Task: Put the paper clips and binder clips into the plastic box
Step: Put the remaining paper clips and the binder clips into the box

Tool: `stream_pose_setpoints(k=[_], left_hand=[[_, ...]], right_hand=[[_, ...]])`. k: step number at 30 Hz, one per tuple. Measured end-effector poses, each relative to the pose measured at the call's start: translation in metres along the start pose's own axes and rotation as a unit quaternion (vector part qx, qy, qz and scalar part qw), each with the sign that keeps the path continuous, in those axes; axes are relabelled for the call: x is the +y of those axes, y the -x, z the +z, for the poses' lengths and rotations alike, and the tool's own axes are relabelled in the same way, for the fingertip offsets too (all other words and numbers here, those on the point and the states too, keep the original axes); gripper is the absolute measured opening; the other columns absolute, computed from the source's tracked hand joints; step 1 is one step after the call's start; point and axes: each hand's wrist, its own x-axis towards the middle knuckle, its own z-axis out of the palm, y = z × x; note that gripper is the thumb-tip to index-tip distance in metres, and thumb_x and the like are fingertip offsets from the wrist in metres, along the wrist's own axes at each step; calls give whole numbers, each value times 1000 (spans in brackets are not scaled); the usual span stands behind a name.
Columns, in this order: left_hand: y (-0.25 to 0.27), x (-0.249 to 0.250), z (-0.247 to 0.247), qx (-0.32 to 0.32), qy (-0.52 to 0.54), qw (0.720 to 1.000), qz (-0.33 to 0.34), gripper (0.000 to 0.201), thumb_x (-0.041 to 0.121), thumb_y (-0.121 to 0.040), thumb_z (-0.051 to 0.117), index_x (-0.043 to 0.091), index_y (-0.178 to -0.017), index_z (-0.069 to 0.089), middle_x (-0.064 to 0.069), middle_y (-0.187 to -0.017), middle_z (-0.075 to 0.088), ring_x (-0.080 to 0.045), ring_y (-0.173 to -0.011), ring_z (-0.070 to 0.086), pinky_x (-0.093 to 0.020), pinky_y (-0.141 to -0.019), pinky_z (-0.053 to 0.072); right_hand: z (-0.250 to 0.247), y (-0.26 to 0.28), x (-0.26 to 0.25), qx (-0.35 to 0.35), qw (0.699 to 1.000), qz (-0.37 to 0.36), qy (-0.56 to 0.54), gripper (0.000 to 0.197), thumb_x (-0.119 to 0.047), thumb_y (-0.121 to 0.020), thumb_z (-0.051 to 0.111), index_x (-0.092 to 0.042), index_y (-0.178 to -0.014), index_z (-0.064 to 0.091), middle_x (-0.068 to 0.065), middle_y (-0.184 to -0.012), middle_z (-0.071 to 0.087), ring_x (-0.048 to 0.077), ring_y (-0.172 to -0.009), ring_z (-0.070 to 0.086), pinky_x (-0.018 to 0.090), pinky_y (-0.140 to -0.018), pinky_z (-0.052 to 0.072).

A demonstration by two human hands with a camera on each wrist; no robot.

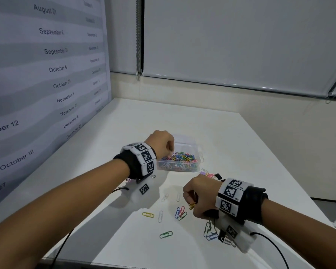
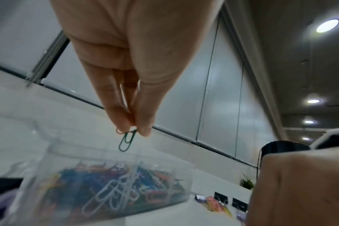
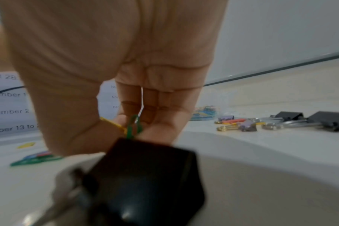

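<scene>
A clear plastic box [image 1: 199, 152] [image 2: 48, 168], holding many coloured paper clips, stands mid-table. My left hand [image 1: 161, 144] hovers over its left side and pinches a green paper clip [image 2: 127, 141] and a pink one between thumb and fingers [image 2: 118, 116]. My right hand [image 1: 197, 198] is lower on the table, fingers curled round a yellow clip [image 1: 192, 206] [image 3: 114, 124] and a green clip [image 3: 133, 126]. Loose paper clips [image 1: 180, 212] lie left of it. A black binder clip [image 3: 145, 180] [image 1: 222, 234] sits under my right wrist.
More binder clips [image 3: 331, 120] and small coloured clips [image 1: 211, 174] [image 3: 240, 124] lie right of the box. A wall chart with dates [image 1: 47, 74] stands along the table's left edge. Cables [image 1: 273, 245] trail from both wrist cameras. The table's right edge [image 1: 291, 175] is near.
</scene>
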Motion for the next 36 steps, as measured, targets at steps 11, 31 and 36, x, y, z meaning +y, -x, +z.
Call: stream_pose_setpoints(k=[11,31,36], left_hand=[[3,-13,13,-30,18,999,-41,47,-17,-81,38,9,-105,68,-11,-122,61,-24,-114,55,-30,-91,46],[124,3,28,-288,-116,950,-39,102,69,-52,73,21,-131,28,2,-121,33,-21,-111,50,-41,-94,47],[126,14,36,-267,-69,961,-31,84,49,-67,74,21,-133,30,1,-123,33,-22,-106,53,-36,-91,47]], right_hand=[[-39,-19,18,147,983,33,-105,27,6,-71,61,-16,-59,51,-6,-59,56,6,-48,58,12,-42,45],[1,45,45,60,997,-18,-34,32,-36,-70,76,-30,-99,66,-8,-97,58,4,-78,57,6,-64,40],[15,49,52,80,993,-52,-72,28,-23,-75,74,-28,-102,69,-21,-81,56,-15,-76,52,0,-67,35]])
